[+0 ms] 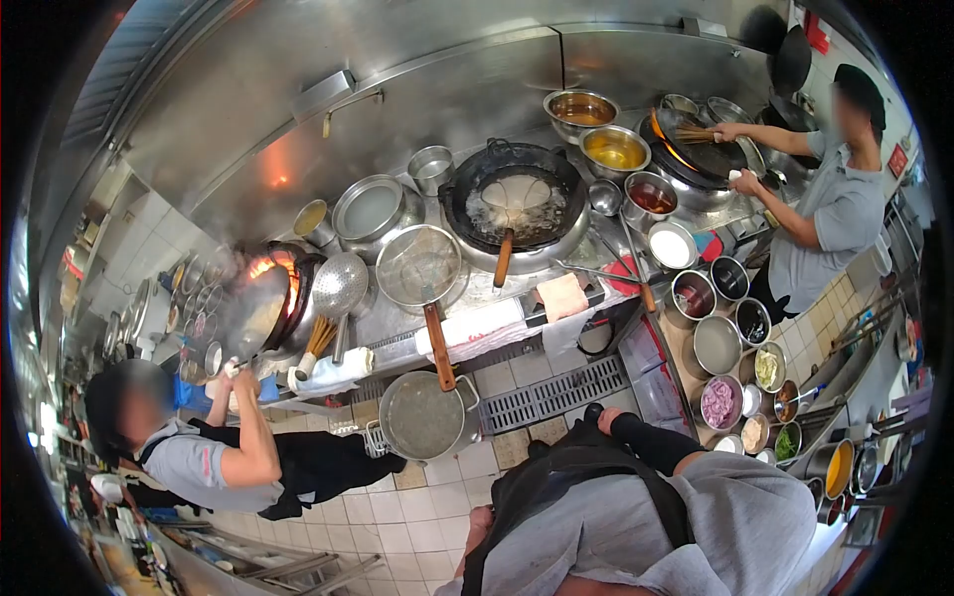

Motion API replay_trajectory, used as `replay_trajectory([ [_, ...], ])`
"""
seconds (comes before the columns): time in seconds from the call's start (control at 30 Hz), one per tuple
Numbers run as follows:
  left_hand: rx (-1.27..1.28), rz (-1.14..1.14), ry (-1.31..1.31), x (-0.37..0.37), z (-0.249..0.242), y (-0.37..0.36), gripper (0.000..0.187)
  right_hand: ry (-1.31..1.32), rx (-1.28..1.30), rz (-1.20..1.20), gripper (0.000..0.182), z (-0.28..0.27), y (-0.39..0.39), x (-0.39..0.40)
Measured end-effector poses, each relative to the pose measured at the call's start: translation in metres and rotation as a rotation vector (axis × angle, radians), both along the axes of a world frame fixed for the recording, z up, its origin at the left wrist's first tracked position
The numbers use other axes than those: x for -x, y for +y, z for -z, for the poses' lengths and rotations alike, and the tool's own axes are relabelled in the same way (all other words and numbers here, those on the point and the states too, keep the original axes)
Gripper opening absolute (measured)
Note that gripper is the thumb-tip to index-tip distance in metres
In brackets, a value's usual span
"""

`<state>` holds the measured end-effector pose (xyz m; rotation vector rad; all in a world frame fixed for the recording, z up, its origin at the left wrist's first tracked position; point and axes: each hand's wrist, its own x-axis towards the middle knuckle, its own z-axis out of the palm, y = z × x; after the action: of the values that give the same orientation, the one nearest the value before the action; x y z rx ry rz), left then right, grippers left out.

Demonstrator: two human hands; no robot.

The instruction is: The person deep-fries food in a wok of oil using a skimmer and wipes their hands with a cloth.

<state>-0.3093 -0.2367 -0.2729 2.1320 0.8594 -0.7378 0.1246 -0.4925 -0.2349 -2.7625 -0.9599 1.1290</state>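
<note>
My left hand (480,523) hangs low beside my black apron (556,477); only a small part of it shows, and its fingers cannot be made out. In front of the apron is my right hand (608,421), at the end of a black sleeve (656,442). Its fingers are mostly hidden, and I see nothing clearly held in it. Ahead of me stands a black wok (467,214) of bubbling oil, with a wooden-handled wire strainer (505,248) resting in it. Another wire strainer (418,266) lies left of the wok, its wooden handle over the counter edge.
A large metal pot (415,437) stands on the floor at left. A co-worker (219,457) holds a flaming wok at far left; another person (835,199) works a bamboo brush in a wok at right. Ingredient bowls (717,345) line the right counter. A pink cloth (568,297) lies at the front edge.
</note>
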Motion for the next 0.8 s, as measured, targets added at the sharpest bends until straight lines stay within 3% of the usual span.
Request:
replay_trajectory([
  [0.17,-0.012,-0.025,0.073,-0.010,-0.020,-0.004,0.039,-0.005,0.011,-0.016,0.030,0.030,-0.006,-0.001],
  [0.23,-0.002,-0.154,0.127,-0.027,-0.059,-0.010,0.038,-0.006,0.002,0.013,0.029,0.038,-0.008,-0.003],
  [0.3,0.011,-0.233,0.157,-0.031,-0.067,-0.011,0.038,-0.009,-0.034,0.062,0.029,0.031,-0.011,0.000],
  [0.57,-0.019,-0.165,0.151,-0.032,-0.068,-0.010,0.032,-0.024,-0.056,0.032,0.031,0.002,-0.006,0.002],
  [0.63,-0.015,-0.019,0.111,-0.031,-0.064,-0.006,0.032,-0.040,-0.088,0.002,0.031,-0.008,-0.004,0.002],
  [0.8,-0.038,0.058,0.005,-0.014,-0.006,0.001,0.031,-0.019,-0.230,-0.097,0.029,-0.008,0.001,-0.016],
])
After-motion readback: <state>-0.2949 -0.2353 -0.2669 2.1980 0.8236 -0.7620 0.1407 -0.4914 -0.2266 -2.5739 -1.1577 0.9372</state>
